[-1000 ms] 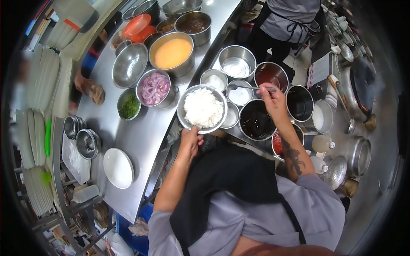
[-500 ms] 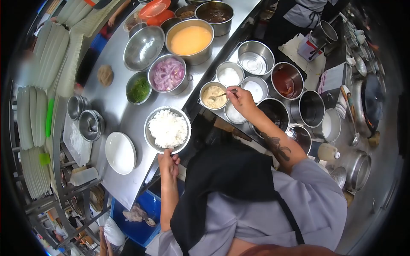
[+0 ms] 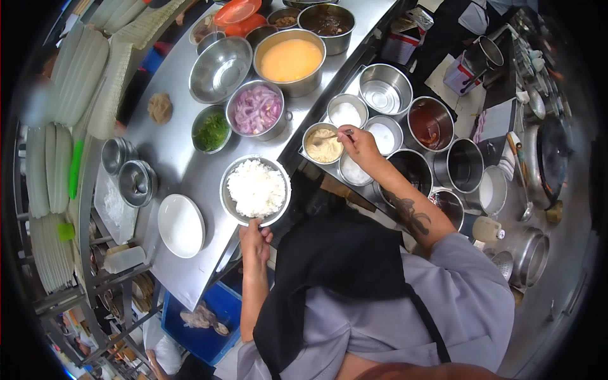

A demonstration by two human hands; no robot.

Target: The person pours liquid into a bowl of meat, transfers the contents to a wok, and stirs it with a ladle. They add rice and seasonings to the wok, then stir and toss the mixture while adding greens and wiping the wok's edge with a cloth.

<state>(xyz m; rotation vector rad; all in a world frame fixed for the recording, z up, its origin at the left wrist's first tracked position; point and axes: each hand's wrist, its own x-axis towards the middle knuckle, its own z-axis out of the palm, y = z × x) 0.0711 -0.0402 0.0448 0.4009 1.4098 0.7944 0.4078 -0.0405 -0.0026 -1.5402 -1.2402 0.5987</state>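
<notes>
My left hand [image 3: 255,240] grips the near rim of a metal bowl filled with white rice [image 3: 256,188]. My right hand [image 3: 358,149] is closed on the handle of a small spoon [image 3: 336,135], whose tip rests in a round tin of pale yellow powder [image 3: 323,149]. Around that tin stand others with white contents, one behind it [image 3: 344,113] and one just below my fingers [image 3: 354,171]. A bowl of sliced purple onion [image 3: 256,111] and a bowl of chopped greens [image 3: 211,130] sit beyond the rice.
A white oval plate [image 3: 181,225] lies on the steel table [image 3: 183,142]. Farther back are a pot of orange liquid [image 3: 291,60] and a wide steel bowl [image 3: 218,69]. Right of my hand stands a pot of red sauce [image 3: 430,125]. A blue bin [image 3: 183,332] is below the table.
The whole view has shifted slightly. My right hand has tilted the spoon, and its tip now sits lower in the powder. My left hand still holds the rice bowl.
</notes>
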